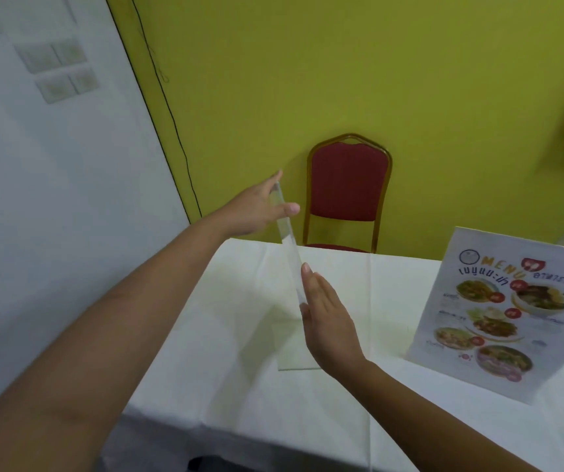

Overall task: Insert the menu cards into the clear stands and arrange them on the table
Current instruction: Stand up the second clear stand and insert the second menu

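Observation:
An empty clear stand (290, 247) is held up over the white table (226, 379), its thick edge running slantwise between my hands. My left hand (256, 207) grips its upper far end, thumb in front. My right hand (328, 318) holds the lower near end, fingers flat along it. A second clear stand with a printed menu card (501, 313) in it stands upright on the table at the right, apart from both hands.
A red chair with a gold frame (348, 189) stands behind the table against the yellow wall. A white wall with switch plates (59, 68) is at the left. The table's near edge runs along the bottom.

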### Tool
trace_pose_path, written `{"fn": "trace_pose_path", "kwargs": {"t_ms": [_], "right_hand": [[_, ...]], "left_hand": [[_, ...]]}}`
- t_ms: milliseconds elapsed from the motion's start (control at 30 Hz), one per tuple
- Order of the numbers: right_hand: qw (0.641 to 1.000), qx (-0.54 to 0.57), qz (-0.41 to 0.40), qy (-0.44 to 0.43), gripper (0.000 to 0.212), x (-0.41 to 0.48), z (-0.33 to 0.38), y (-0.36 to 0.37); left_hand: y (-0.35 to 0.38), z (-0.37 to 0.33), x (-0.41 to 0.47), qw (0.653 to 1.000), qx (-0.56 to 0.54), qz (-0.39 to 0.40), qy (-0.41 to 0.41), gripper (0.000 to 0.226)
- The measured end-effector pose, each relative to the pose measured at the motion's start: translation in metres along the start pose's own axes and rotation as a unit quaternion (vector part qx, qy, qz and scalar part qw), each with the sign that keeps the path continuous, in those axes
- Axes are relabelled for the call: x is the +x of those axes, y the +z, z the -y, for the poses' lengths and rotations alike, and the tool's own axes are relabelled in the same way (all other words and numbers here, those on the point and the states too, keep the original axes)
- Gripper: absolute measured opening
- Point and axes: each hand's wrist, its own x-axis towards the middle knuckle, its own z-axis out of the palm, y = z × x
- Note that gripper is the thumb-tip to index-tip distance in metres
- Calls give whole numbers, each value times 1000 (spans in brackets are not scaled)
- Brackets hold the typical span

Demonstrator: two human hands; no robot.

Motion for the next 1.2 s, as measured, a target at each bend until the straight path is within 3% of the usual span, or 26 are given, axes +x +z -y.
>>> {"fn": "trace_pose_path", "kwargs": {"t_ms": [333,567,800,967,1200], "right_hand": [[987,-56,86,-121,64,24,6,35],[984,-47,94,-145,70,54,7,40],[996,-2,84,-18,93,77,-13,48],[994,-9,94,54,120,94,-28,62],[976,171,90,102,140,101,-12,69]], "left_hand": [[-9,42,-19,983,-168,-48,-59,64],[-11,43,-22,984,-161,-51,-55,49],[-23,58,-25,987,-131,-65,-62,38],[-28,75,-32,981,-141,-99,-88,32],[-10,95,-42,971,-127,-168,-116,79]]}}
